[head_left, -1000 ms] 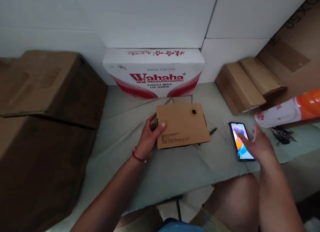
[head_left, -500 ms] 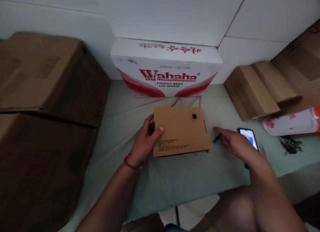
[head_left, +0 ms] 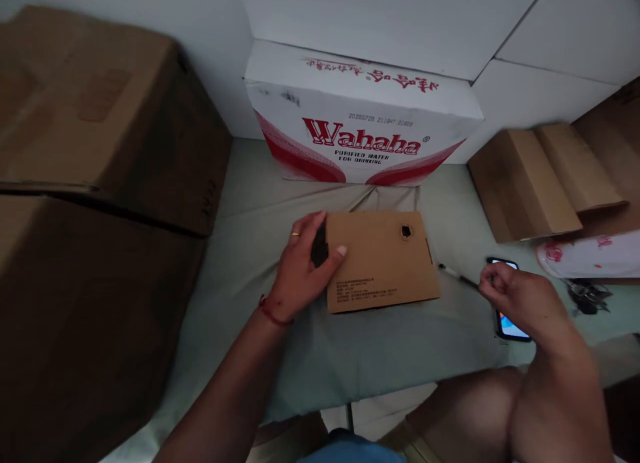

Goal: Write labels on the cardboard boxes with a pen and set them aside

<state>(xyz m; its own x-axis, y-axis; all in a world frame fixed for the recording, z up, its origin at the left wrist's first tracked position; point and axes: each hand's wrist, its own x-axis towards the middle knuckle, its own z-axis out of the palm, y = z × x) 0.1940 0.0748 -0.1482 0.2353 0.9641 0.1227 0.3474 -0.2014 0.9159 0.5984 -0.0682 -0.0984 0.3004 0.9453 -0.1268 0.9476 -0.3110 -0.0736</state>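
A small flat cardboard box [head_left: 380, 256] lies on the cloth, with printed lines along its near edge and a dark hole near its far right corner. My left hand [head_left: 305, 270] grips the box's left side, thumb on top and fingers along the edge, which partly hides that end. Right of the box, my right hand [head_left: 515, 293] is closed around one end of a slim dark pen [head_left: 463, 278]. The pen's light-coloured tip points left toward the box, a little apart from it. Partly under my right hand is a lit phone [head_left: 513, 326].
A white and red Wahaha water carton [head_left: 370, 140] stands against the wall. Big brown boxes [head_left: 115, 130] are stacked at left. At right are an open cardboard box [head_left: 530, 183], a white-and-red package [head_left: 590, 255] and keys [head_left: 587, 295] on the green cloth [head_left: 370, 356].
My right hand has moved right, away from the box, and its fingers have curled in around the pen. The view has shifted slightly; my left hand stays on the box.
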